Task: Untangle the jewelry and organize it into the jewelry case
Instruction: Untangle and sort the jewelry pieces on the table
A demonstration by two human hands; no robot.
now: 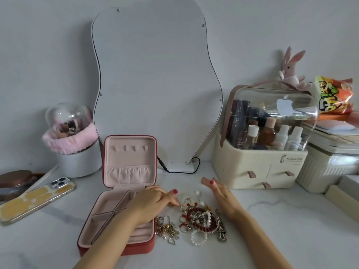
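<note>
A red jewelry case (108,226) with a pink lining lies open on the white table, its lid (130,162) standing upright. Right of it sits a tangled jewelry pile (200,220): dark red beads, a pearl bracelet (198,238), gold chains (167,229), rings and loose pearls. My left hand (149,204) reaches across the case's right edge, and its fingertips pinch a small gold piece at the pile's upper left. Past the pile's right side, my right hand (219,190) hovers with straight fingers and holds nothing.
A wavy mirror (155,84) leans on the wall behind the case. A cosmetics organizer (260,167) stands at the right, with boxes (328,164) beyond it. A phone (37,199) and a brush holder (75,150) are at the left.
</note>
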